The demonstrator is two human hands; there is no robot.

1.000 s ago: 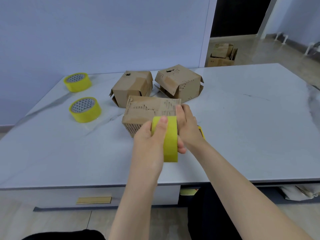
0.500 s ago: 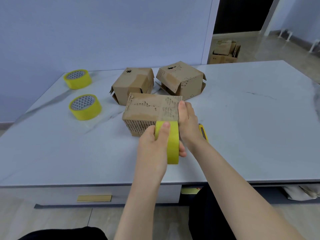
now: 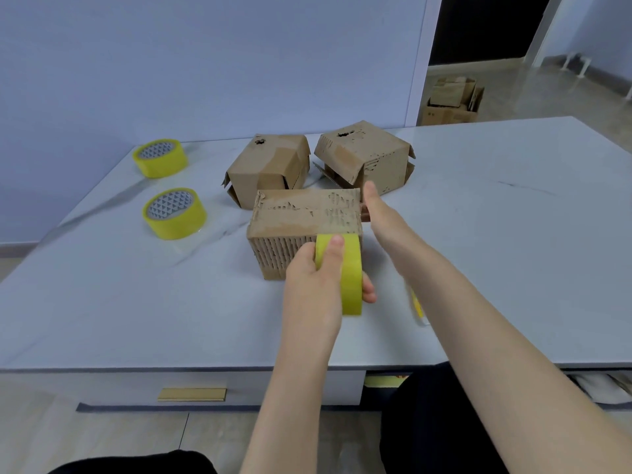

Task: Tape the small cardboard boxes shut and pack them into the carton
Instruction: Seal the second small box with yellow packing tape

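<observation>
Head cam view: the big white marble table [image 3: 496, 268] takes up most of the shot, and everything sits on it around the left hand [image 3: 314, 289], which has its thumb and fingers wrapped round a yellow tape roll [image 3: 352, 285] held upright on edge. Way past that grip and off to the right, on the floor beyond the table, there's an open carton [image 3: 451, 100]. Right in front of the grip, touching the roll, is the nearest small box [image 3: 304, 213] with its torn-up top, the roll pressed against its near face at the right corner. Behind that are two more small boxes, the left back box [image 3: 270, 169] and the right back box [image 3: 362, 155], flaps loose. The right hand [image 3: 381, 213] is just right of the grip, laid against the nearest box's right side; its fingers are mostly hidden, so can't tell if they're curled. Well left of the grip lie a near spare roll [image 3: 174, 213] and a far spare roll [image 3: 160, 157]. Just right of the grip, half under the right forearm, is a blurry yellow thing [image 3: 416, 304].
</observation>
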